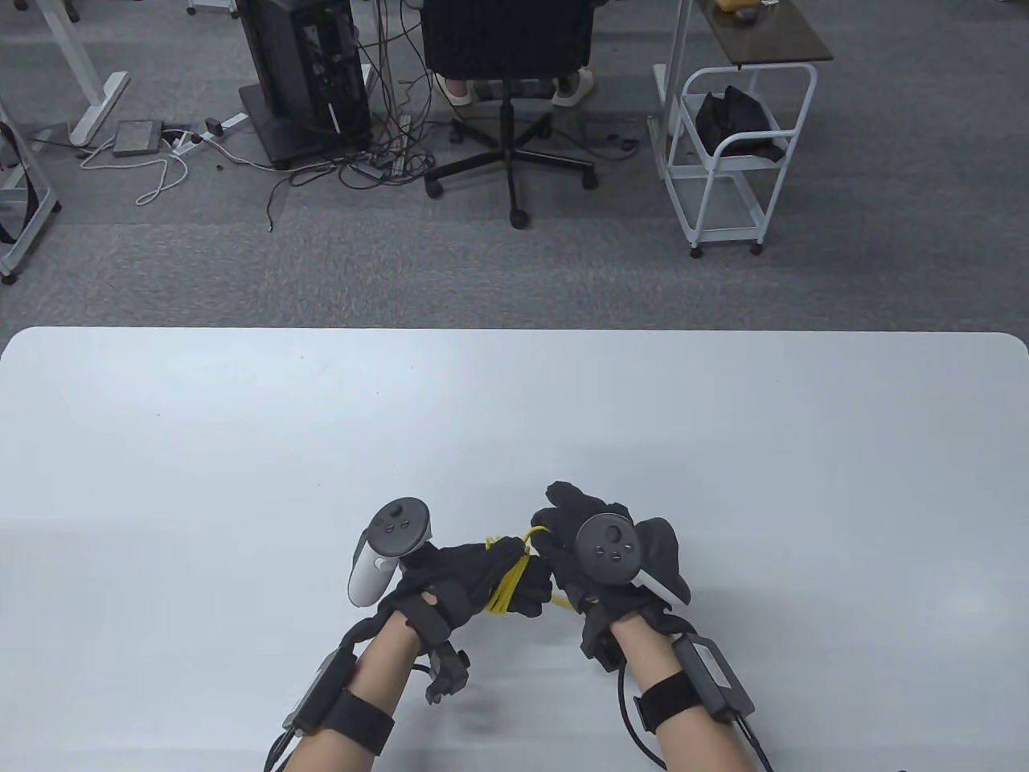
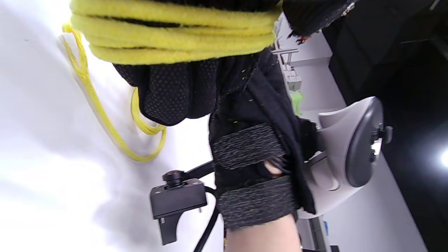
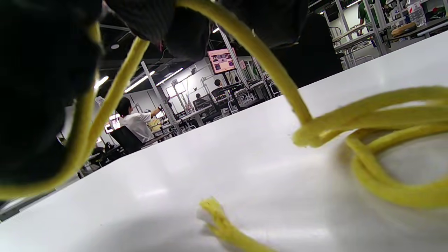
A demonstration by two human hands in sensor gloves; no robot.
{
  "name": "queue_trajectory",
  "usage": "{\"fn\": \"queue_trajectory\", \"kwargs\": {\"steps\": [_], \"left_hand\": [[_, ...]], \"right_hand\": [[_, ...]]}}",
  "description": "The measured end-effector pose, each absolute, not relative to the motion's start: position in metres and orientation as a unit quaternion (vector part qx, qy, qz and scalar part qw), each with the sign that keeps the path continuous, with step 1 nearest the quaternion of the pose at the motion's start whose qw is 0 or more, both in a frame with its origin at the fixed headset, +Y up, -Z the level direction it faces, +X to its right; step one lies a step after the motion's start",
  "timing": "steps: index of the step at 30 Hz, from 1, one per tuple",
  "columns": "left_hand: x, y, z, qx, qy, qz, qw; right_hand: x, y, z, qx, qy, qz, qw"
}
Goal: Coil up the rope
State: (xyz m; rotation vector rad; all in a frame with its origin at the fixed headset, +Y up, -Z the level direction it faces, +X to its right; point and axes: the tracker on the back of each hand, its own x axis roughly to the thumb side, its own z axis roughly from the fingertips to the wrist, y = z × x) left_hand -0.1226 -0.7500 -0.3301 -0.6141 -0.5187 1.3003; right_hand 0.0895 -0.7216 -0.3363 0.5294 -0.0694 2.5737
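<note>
1. Table view: yellow rope [image 1: 510, 581] wound in several turns round left hand [image 1: 462, 583], just above near edge of white table [image 1: 514, 418]. Right hand [image 1: 599, 555] touching it, pinching the running strand.
2. Left wrist view: turns sit tight on glove; a slack loop lies on tabletop.
3. Step, prob.: late winding; frayed rope end [image 3: 218, 218] near.
4. Next: feed remaining slack round, keep tension.
5. Left fingers hidden under turns — curled or spread, can't tell. Remaining length unclear.

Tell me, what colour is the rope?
Yellow; the rope shows best in the left wrist view.
</note>
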Motion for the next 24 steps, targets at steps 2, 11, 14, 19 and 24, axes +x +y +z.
{"fn": "queue_trajectory", "kwargs": {"steps": [2, 11, 14, 19, 24], "left_hand": [[-0.122, -0.751, -0.330, -0.287, -0.231, 0.576, 0.730], [-0.132, -0.749, -0.329, -0.216, -0.160, 0.596, 0.757], [-0.135, -0.750, -0.328, -0.201, -0.137, 0.604, 0.759], [-0.141, -0.747, -0.327, -0.153, -0.111, 0.593, 0.783], [-0.149, -0.745, -0.327, -0.118, -0.088, 0.606, 0.782]], "right_hand": [[0.089, -0.720, -0.335, 0.196, -0.032, 0.940, 0.277], [0.071, -0.714, -0.323, 0.239, -0.079, 0.921, 0.298], [0.069, -0.713, -0.321, 0.248, -0.087, 0.916, 0.302], [0.060, -0.714, -0.317, 0.270, -0.078, 0.915, 0.289], [0.050, -0.718, -0.313, 0.296, -0.061, 0.916, 0.262]]}}
